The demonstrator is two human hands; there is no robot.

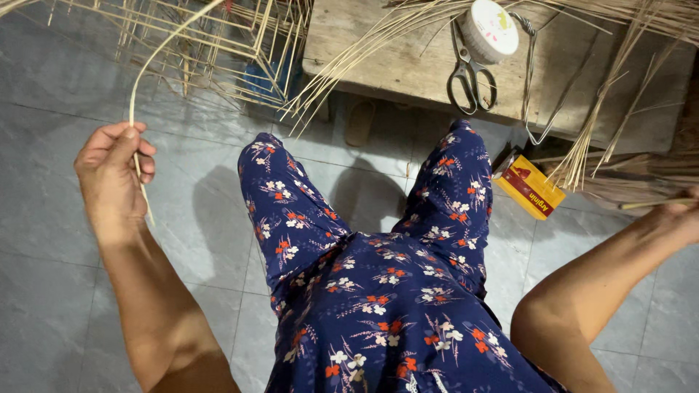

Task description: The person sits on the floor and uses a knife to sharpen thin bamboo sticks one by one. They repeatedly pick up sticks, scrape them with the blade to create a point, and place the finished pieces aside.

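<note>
- A thin bamboo strip (pixel 138 109) is pinched between thumb and fingers of the left hand (pixel 113 171), held up over the tiled floor (pixel 44 240); from there the strip is bent upward in an arc.
- The right hand (pixel 681 215) is cut off at the picture's edge beside a stick (pixel 648 204); whether it is closed cannot be told.
- On the wooden surface (pixel 408 65) scissors (pixel 470 69), a round white tub (pixel 491 29) and loose strips (pixel 364 54) are laid.
- A yellow and red box (pixel 530 188) is seen on the floor.
</note>
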